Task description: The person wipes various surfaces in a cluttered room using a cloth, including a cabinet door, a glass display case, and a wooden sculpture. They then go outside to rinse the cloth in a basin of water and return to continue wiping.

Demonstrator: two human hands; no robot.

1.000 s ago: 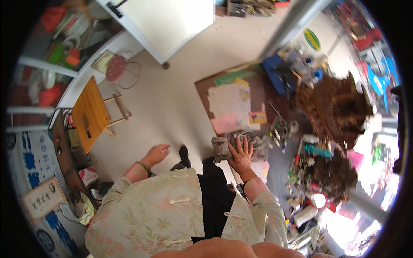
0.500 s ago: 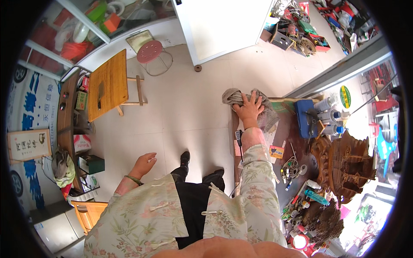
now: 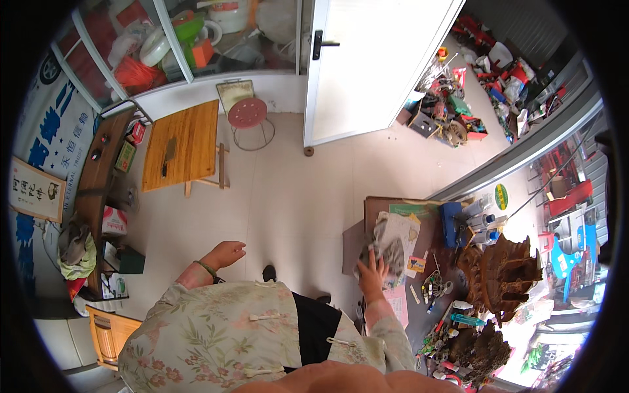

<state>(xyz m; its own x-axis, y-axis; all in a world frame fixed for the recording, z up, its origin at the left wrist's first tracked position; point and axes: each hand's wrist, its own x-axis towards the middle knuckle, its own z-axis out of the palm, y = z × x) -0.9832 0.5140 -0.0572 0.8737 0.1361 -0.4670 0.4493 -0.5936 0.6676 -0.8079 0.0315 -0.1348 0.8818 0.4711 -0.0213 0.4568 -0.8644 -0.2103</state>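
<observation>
A bunched grey cloth (image 3: 391, 257) lies along the left edge of the dark desk (image 3: 429, 239), partly over some papers. My right hand (image 3: 372, 278) is closed on it from above, fingers somewhat apart and pressing into the folds; the fabric hides part of the grip. Out to the left, away from any object, my left hand (image 3: 225, 254) hangs over the floor, open and loosely bent. A small yellow card (image 3: 416, 264) and a white sheet (image 3: 401, 229) rest beside the cloth.
On the desk's right side stand a carved wooden piece (image 3: 501, 272), a blue case (image 3: 452, 223), spray cans (image 3: 481, 219) and loose small tools. Farther off are a folding wooden table (image 3: 187, 144), a red stool (image 3: 247, 112) and a white door (image 3: 373, 72).
My right hand has drawn the cloth nearer along the desk, away from its far left corner, where more papers now show. The view has shifted, and my left hand stays free.
</observation>
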